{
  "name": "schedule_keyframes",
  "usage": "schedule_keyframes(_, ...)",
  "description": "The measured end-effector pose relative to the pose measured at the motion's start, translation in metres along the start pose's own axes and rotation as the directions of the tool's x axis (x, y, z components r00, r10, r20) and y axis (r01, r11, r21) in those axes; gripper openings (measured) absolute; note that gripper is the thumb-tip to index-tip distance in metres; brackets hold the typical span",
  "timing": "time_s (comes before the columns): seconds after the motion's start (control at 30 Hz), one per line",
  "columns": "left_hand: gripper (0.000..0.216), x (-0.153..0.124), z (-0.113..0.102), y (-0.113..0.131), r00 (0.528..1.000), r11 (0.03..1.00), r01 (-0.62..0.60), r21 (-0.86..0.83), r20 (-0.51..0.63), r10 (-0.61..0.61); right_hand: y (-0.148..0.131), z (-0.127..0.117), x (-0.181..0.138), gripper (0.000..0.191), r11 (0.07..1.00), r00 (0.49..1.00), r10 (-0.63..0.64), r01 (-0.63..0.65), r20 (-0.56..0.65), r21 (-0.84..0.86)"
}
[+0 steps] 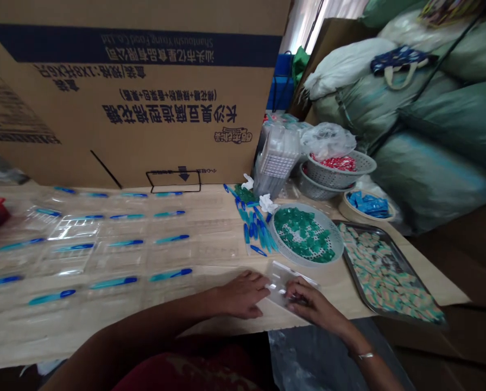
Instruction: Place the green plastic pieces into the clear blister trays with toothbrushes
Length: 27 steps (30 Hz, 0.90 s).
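Pressing a clear plastic blister (288, 285) from both sides, the left hand (243, 295) and right hand (314, 307) hold it near the table's edge, fingers lightly curled on its rim (a thin bracelet (365, 356) circles the right wrist). Beyond, blue-handled pieces (112, 282) lie in rows, beside a white strainer (283, 244) of green pieces and a metal tray (405, 267).

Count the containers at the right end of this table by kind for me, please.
Perforated round baskets: 3
Round dish of blue packets: 1
Rectangular metal tray: 1
Total: 5
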State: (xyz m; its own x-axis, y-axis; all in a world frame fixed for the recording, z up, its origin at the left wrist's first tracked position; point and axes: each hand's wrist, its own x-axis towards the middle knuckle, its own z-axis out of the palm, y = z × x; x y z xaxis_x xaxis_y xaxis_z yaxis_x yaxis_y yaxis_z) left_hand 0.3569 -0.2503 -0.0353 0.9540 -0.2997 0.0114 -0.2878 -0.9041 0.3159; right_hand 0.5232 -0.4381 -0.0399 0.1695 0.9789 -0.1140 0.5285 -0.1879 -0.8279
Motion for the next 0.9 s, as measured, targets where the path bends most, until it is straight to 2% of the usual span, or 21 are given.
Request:
schedule_keyframes(0.23, 0.051, -0.005, 0.007, 0.0, 1.0, 0.999, 0.006, -0.046, -0.03, -0.008, 0.0, -0.003, 0.0, 0.027, 0.999, 0.999, -0.026, 0.026, 0.021, -0.03)
schedule_keyframes(0.3, 0.06, -0.009, 0.009, -0.004, 0.994, 0.993, 0.1, -0.066, -0.046, -0.103, 0.0, -0.003, -0.001, 0.023, 0.998, 0.999, -0.04, 0.041, 0.016, -0.057)
schedule_keyframes(0.33, 0.066, -0.012, 0.008, -0.007, 0.976, 0.976, 0.206, -0.064, -0.058, -0.21, -0.001, -0.003, -0.002, 0.021, 0.995, 0.999, -0.05, 0.051, 0.01, -0.09)
schedule_keyframes(0.37, 0.072, -0.015, 0.007, -0.012, 0.937, 0.939, 0.341, -0.055, -0.065, -0.344, -0.001, -0.002, -0.002, 0.018, 0.988, 0.998, -0.068, 0.068, 0.007, -0.141)
schedule_keyframes(0.43, 0.082, -0.024, 0.004, -0.023, 0.809, 0.81, 0.586, -0.021, -0.049, -0.586, -0.004, 0.002, -0.003, 0.013, 0.944, 0.993, -0.12, 0.114, 0.0, -0.311)
schedule_keyframes(0.47, 0.085, -0.028, 0.002, -0.029, 0.751, 0.751, 0.66, 0.0, -0.031, -0.66, -0.006, 0.005, -0.004, 0.013, 0.896, 0.989, -0.147, 0.134, 0.001, -0.423)
schedule_keyframes(0.5, 0.087, -0.032, 0.001, -0.035, 0.718, 0.718, 0.696, 0.018, -0.01, -0.696, -0.009, 0.009, -0.004, 0.014, 0.829, 0.986, -0.169, 0.146, 0.007, -0.539)
schedule_keyframes(0.53, 0.087, -0.034, -0.001, -0.04, 0.71, 0.709, 0.704, 0.03, 0.005, -0.705, -0.011, 0.013, -0.004, 0.016, 0.749, 0.983, -0.185, 0.151, 0.016, -0.645)
schedule_keyframes(0.6, 0.086, -0.036, -0.002, -0.048, 0.726, 0.726, 0.687, 0.04, 0.016, -0.688, -0.015, 0.021, -0.004, 0.019, 0.596, 0.979, -0.202, 0.146, 0.029, -0.789)
schedule_keyframes(0.67, 0.085, -0.034, -0.002, -0.054, 0.743, 0.742, 0.669, 0.045, 0.0, -0.67, -0.016, 0.026, -0.003, 0.019, 0.514, 0.972, -0.233, 0.155, 0.037, -0.844)
schedule_keyframes(0.8, 0.081, -0.028, -0.001, -0.065, 0.755, 0.752, 0.656, 0.066, -0.066, -0.652, -0.009, 0.022, -0.003, 0.013, 0.527, 0.933, -0.36, 0.195, -0.009, -0.827)
schedule_keyframes(0.9, 0.079, -0.029, 0.002, -0.072, 0.773, 0.77, 0.633, 0.08, -0.107, -0.625, -0.013, 0.014, -0.005, 0.016, 0.534, 0.859, -0.499, 0.198, -0.116, -0.822)
